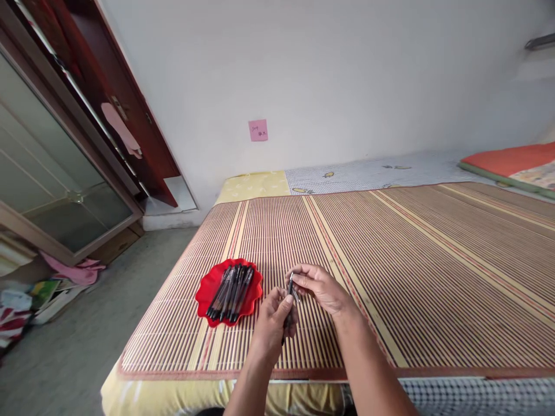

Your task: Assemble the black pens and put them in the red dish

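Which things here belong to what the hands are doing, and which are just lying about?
Apparently in use:
slim black pen, held by left fingers, its upper end at right fingers
red scalloped dish
dark, partly clear pens inside

Apparently just around:
square pink paper note
crumpled pink cloth, lower left
folded orange-topped bedding, right

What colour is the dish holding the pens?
The dish is bright red, seen best in the head view.

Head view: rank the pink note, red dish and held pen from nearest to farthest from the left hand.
From the left hand:
1. Pen: in its grasp.
2. Red dish: on the mat, to its left.
3. Pink note: ahead, on the wall.
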{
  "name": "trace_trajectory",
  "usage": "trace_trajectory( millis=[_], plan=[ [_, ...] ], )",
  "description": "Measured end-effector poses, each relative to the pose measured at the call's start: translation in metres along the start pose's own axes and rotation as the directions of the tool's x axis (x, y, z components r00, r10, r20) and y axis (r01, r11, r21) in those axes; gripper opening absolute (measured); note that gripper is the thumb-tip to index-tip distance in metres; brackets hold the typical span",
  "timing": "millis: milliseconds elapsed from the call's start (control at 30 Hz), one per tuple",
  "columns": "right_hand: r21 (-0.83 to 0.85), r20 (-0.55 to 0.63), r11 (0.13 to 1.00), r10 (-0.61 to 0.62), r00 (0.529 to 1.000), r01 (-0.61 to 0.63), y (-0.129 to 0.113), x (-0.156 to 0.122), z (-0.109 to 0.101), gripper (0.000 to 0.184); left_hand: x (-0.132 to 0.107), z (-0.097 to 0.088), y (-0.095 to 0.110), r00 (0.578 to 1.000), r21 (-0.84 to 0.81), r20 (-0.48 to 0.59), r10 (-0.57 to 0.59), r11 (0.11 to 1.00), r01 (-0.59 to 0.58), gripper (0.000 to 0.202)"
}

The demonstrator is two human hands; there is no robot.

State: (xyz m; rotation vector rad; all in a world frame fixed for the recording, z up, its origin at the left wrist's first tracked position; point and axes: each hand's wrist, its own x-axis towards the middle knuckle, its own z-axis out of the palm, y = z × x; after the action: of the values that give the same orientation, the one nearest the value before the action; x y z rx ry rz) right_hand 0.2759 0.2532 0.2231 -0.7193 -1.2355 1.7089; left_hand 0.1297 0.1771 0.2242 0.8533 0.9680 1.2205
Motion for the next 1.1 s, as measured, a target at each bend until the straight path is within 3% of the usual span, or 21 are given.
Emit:
trace_trajectory(
  millis=[367,533,633,833,1000,1100],
  plan=[
    [0.093,-0.214,0.989,-0.092,0.973,0.114,-0.009,0.001,0.001,0.029,0.002,-0.007,0.001,0.999,0.183,0.032,0.003,0.983,-0.009,0.051],
    [0.159,-0.441,0.945,-0.191,0.877,0.286,-0.016,0.0,-0.02,0.032,0.005,-0.022,0.002,0.996,0.313,0.086,-0.001,0.949,-0.026,0.046],
    [0.184,-0.526,0.92,-0.205,0.826,0.346,-0.02,-0.001,-0.028,0.035,0.005,-0.027,0.006,0.998,0.287,0.04,0.041,0.957,-0.051,0.046],
    [0.226,-0.453,0.934,-0.15,0.879,0.276,-0.018,0.001,-0.008,0.035,0.004,-0.017,0.009,0.977,0.157,-0.123,0.173,0.976,-0.153,0.049],
    [0.237,-0.402,0.941,-0.13,0.906,0.24,-0.017,0.004,0.003,0.034,0.004,-0.015,0.012,0.958,0.065,-0.226,0.178,0.984,-0.167,0.053],
    [0.235,-0.386,0.943,-0.13,0.913,0.234,-0.018,0.003,0.003,0.033,0.003,-0.014,0.015,0.963,0.058,-0.216,0.161,0.987,-0.152,0.048]
  ],
)
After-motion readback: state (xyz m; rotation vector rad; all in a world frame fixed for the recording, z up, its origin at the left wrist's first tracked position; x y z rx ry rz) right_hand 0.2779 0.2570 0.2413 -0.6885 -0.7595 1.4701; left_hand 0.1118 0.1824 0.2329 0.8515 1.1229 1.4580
